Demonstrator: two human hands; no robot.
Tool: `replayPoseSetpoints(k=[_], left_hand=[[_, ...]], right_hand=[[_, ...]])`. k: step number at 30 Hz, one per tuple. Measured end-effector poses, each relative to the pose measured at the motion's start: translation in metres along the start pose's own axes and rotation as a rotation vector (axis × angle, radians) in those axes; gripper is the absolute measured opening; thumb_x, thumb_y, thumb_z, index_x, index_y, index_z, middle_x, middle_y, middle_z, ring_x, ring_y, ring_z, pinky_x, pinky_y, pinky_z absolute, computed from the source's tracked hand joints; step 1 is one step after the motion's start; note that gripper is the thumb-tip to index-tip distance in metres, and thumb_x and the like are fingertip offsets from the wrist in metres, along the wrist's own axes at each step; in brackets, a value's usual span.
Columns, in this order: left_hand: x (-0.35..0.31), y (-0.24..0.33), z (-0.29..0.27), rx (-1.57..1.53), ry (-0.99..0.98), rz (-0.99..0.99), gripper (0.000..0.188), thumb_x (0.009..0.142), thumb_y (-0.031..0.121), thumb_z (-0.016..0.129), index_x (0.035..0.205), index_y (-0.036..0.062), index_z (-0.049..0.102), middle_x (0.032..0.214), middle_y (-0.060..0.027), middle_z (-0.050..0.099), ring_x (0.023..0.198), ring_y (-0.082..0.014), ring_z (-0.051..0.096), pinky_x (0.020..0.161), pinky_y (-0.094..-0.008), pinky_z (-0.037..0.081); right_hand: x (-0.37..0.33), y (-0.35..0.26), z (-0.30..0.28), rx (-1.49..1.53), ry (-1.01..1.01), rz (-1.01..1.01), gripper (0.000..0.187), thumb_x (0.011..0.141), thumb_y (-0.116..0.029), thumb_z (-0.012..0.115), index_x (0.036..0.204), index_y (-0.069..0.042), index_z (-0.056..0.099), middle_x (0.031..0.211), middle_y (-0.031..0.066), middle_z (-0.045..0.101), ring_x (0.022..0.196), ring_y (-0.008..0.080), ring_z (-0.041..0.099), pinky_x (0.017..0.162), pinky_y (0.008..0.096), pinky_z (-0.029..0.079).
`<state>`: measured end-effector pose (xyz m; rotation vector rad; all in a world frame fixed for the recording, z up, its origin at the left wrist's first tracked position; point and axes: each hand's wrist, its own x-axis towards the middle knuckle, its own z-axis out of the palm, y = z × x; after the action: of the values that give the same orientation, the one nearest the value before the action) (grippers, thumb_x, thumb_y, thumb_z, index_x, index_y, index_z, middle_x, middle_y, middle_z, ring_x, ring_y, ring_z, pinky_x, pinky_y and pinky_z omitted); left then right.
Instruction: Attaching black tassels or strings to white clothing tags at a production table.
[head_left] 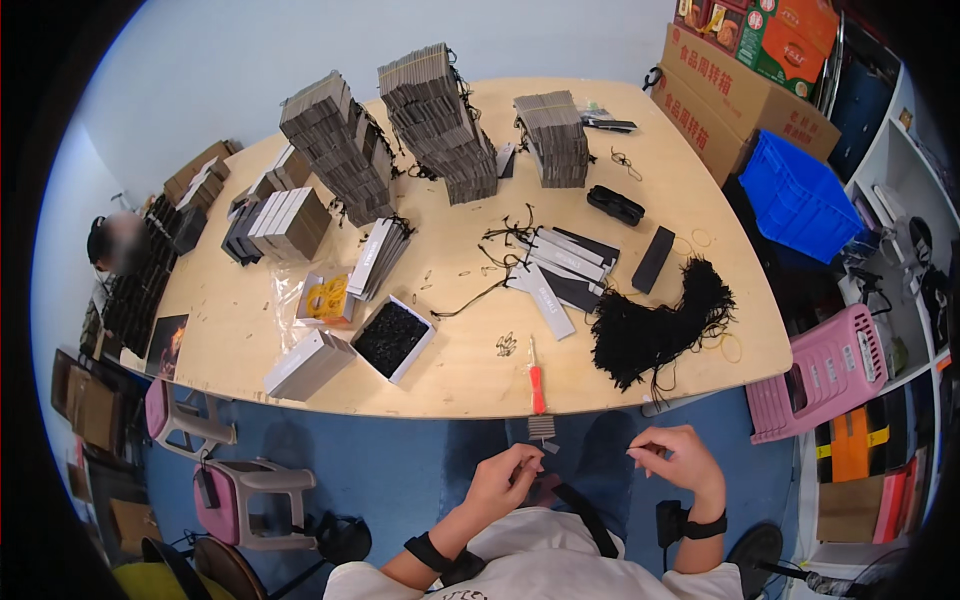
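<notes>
Both my hands are raised in front of the near table edge, apart from each other. The fingertips of my left hand point(508, 474) are pinched together; what lies between them is too small to make out. Close by its fingertips is a small grey ribbed piece point(541, 427), just past the table edge. My right hand point(682, 460) is also pinched, with a tiny dark bit at its fingertips that I cannot name. On the table ahead, a red-handled tool point(537, 388) with a thin pale shaft points away from me. Beyond it lie several small dark loops point(507, 345).
Tall tag stacks point(430, 120) stand at the back. Loose tags point(545, 300), a black cord bundle point(660, 325), a box of black bits point(392, 338) and a box of yellow rubber bands point(327, 297) lie nearer. A blue crate point(800, 200) is right; pink stools point(225, 500) stand lower left.
</notes>
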<state>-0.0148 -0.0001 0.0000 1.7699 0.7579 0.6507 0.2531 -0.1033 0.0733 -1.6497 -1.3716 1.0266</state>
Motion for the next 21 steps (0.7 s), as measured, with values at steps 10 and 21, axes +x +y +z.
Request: replayPoseSetpoints(k=[10,21], left_hand=[[0.000,-0.032,0.004,-0.215,0.130,-0.229,0.013,0.098,0.008,0.053,0.106,0.0007,0.061,0.083,-0.0074,0.070,0.071,-0.0119,0.067,0.059,-0.0245,0.050],[0.000,-0.051,0.006,-0.494,-0.063,-0.355,0.024,0.101,0.013,0.049,0.123,0.0055,0.055,0.111,-0.0060,0.069,0.091,-0.0119,0.065,0.070,-0.0218,0.048]], right_hand=[[0.026,-0.050,0.029,-0.081,-0.022,-0.341,0.006,0.081,-0.006,0.073,0.087,-0.004,0.071,0.068,0.0025,0.065,0.050,0.0107,0.054,0.046,0.0237,0.039],[0.045,-0.033,0.034,-0.079,-0.046,-0.300,0.007,0.082,-0.007,0.072,0.086,-0.002,0.069,0.066,0.0038,0.064,0.054,0.0083,0.056,0.048,0.0235,0.040]])
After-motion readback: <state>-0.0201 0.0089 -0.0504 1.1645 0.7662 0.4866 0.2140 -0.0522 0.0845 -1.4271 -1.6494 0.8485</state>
